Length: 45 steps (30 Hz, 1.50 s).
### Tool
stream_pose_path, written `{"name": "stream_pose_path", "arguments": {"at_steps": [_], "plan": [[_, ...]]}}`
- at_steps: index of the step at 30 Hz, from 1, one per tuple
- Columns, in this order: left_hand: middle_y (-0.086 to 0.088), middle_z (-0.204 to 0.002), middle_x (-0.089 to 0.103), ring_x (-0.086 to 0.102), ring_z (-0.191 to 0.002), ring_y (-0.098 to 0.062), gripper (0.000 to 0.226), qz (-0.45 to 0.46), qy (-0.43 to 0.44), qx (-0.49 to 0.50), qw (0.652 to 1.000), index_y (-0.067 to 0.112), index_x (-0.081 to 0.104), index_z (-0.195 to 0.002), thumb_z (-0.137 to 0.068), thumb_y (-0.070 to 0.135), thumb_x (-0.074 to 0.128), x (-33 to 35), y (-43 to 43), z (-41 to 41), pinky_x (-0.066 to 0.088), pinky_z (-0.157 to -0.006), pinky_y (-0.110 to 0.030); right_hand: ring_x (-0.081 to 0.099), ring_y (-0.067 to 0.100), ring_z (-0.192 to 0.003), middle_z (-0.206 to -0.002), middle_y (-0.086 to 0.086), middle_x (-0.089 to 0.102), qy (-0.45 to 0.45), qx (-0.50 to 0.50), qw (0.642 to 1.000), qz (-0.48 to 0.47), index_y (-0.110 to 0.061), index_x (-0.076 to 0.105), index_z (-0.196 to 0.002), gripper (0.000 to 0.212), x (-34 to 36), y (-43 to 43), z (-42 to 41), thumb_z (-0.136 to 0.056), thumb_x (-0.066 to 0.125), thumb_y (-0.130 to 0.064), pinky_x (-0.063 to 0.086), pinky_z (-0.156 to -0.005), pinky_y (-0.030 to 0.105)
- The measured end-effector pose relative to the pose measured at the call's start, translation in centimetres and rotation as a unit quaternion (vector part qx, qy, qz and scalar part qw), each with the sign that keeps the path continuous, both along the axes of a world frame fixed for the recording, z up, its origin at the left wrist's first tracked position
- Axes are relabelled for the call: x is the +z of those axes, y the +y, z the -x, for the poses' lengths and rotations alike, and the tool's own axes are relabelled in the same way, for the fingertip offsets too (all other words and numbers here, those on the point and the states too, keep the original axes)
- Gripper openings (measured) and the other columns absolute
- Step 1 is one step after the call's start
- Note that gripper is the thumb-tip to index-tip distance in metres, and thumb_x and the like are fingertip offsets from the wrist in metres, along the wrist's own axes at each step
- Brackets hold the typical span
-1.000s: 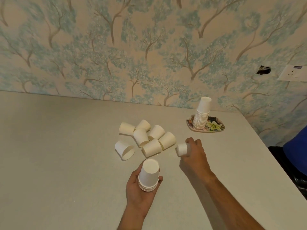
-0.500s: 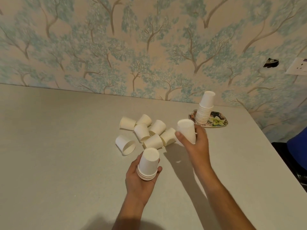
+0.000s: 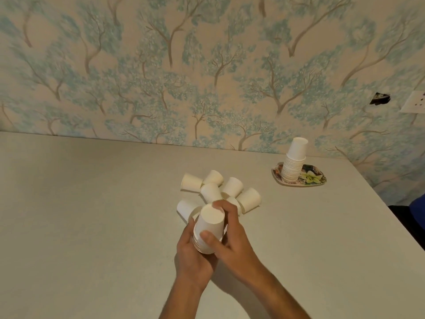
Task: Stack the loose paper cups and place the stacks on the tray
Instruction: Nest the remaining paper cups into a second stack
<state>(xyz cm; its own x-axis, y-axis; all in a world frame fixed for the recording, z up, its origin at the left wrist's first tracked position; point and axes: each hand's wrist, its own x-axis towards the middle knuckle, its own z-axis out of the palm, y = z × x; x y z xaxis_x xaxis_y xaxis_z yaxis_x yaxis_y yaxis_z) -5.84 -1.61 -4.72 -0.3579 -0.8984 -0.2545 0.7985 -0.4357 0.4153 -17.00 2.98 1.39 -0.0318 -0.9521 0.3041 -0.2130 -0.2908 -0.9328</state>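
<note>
A short stack of white paper cups [image 3: 210, 226], upside down, is held above the table in front of me. My left hand [image 3: 192, 256] grips its lower rims from below. My right hand [image 3: 232, 236] wraps the top cup, thumb in front and fingers over its base. Just behind the hands, several loose white cups [image 3: 220, 192] lie on their sides in a cluster. One of them [image 3: 185, 209] is partly hidden by the held stack. At the back right, a taller stack of cups [image 3: 294, 161] stands on a small flowered tray [image 3: 315, 178].
The pale table [image 3: 92, 215] runs to a wall with tree-patterned paper. Its right edge slants down past the tray. A blue object [image 3: 417, 210] shows at the right border, and a wall socket [image 3: 414, 102] is above it.
My right hand picked up a loose cup from the table, carried it left and set it upside down onto the stack in my left hand. Both hands now hold the stack.
</note>
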Motion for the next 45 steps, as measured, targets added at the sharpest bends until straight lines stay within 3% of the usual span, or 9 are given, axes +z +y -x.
{"name": "stream_pose_path", "arguments": {"at_steps": [7,10,16,25,28,30,33,36,45], "plan": [[-0.024,-0.153,0.066,0.072,-0.116,-0.042,0.114,-0.040,0.026,0.013,0.999,0.008,0.061,-0.156,-0.056,0.032,0.110,0.1,-1.6,-3.9,0.064,-0.084,-0.053,0.058,0.016,-0.136,-0.147,-0.008,0.061,0.020,-0.089,0.991,0.100,-0.022,0.055,-0.146,0.042,-0.1,-1.4,1.0,-0.108,0.061,-0.039,0.047,-0.105,0.020],[-0.024,-0.150,0.065,0.070,-0.114,-0.042,0.101,-0.043,0.017,0.035,0.998,0.011,0.065,-0.148,-0.058,0.033,0.106,0.0,-2.3,-5.4,0.063,-0.079,-0.051,0.058,0.015,-0.122,-0.132,-0.012,0.059,0.170,-0.196,0.960,0.103,-0.026,0.061,-0.133,0.033,0.8,-4.0,3.6,-0.101,0.069,-0.027,0.050,-0.096,0.031],[-0.021,-0.156,0.062,0.062,-0.123,-0.044,0.094,-0.050,0.020,0.030,0.998,0.014,0.066,-0.138,-0.056,0.028,0.108,-0.3,-2.7,-7.0,0.060,-0.077,-0.052,0.054,0.028,-0.136,-0.149,-0.001,0.058,0.627,-0.033,0.778,0.038,-0.029,0.054,-0.151,0.072,-0.7,-8.7,7.8,-0.086,0.079,-0.012,0.045,-0.103,0.050],[-0.022,-0.164,0.057,0.065,-0.121,-0.043,0.053,-0.055,0.035,0.035,0.997,0.013,0.070,-0.136,-0.087,0.032,0.081,-0.3,-3.2,-8.0,0.062,-0.079,-0.051,0.058,0.032,-0.125,-0.141,0.005,0.063,0.762,0.036,0.640,0.090,-0.025,0.049,-0.146,0.066,-1.5,-12.2,7.3,-0.089,0.082,-0.017,0.040,-0.107,0.058],[-0.021,-0.160,0.061,0.066,-0.124,-0.044,0.050,-0.064,0.016,0.043,0.997,0.012,0.074,-0.133,-0.087,0.033,0.081,-0.6,-3.5,-8.0,0.063,-0.080,-0.052,0.062,0.029,-0.119,-0.136,0.001,0.065,0.724,0.003,0.684,0.092,-0.029,0.048,-0.148,0.066,-1.3,-12.0,6.9,-0.089,0.077,-0.038,0.041,-0.104,0.053],[-0.019,-0.156,0.066,0.067,-0.126,-0.045,0.048,-0.056,0.001,0.047,0.997,0.012,0.080,-0.124,-0.081,0.032,0.086,-0.6,-3.7,-7.9,0.063,-0.082,-0.054,0.063,0.025,-0.116,-0.135,-0.005,0.064,0.611,-0.049,0.785,0.093,-0.034,0.043,-0.151,0.072,-0.6,-11.6,6.4,-0.088,0.074,-0.049,0.041,-0.095,0.045],[-0.015,-0.149,0.071,0.069,-0.123,-0.045,0.060,-0.047,-0.027,0.054,0.997,0.011,0.081,-0.124,-0.069,0.031,0.094,-0.5,-3.7,-7.4,0.061,-0.087,-0.054,0.064,0.010,-0.118,-0.140,-0.018,0.062,0.175,-0.099,0.978,0.060,-0.044,0.051,-0.145,0.068,1.4,-9.9,3.8,-0.085,0.081,-0.057,0.054,-0.091,0.027],[-0.015,-0.151,0.071,0.070,-0.124,-0.045,0.065,-0.052,-0.036,0.068,0.996,0.009,0.077,-0.132,-0.072,0.029,0.091,-0.5,-3.5,-6.6,0.058,-0.095,-0.056,0.071,0.010,-0.110,-0.131,-0.016,0.067,-0.108,-0.106,0.988,0.039,-0.043,0.061,-0.138,0.061,2.9,-8.5,0.0,-0.083,0.086,-0.046,0.063,-0.084,0.029],[-0.028,-0.150,0.067,0.066,-0.139,-0.048,0.070,-0.062,-0.007,0.058,0.996,0.004,0.066,-0.150,-0.091,0.042,0.076,-0.1,-3.0,-6.6,0.064,-0.099,-0.057,0.058,0.009,-0.133,-0.140,-0.027,0.056,0.084,-0.016,0.996,0.031,-0.038,0.055,-0.146,0.067,0.1,-6.1,-4.8,-0.088,0.088,-0.041,0.059,-0.099,0.037]]}}
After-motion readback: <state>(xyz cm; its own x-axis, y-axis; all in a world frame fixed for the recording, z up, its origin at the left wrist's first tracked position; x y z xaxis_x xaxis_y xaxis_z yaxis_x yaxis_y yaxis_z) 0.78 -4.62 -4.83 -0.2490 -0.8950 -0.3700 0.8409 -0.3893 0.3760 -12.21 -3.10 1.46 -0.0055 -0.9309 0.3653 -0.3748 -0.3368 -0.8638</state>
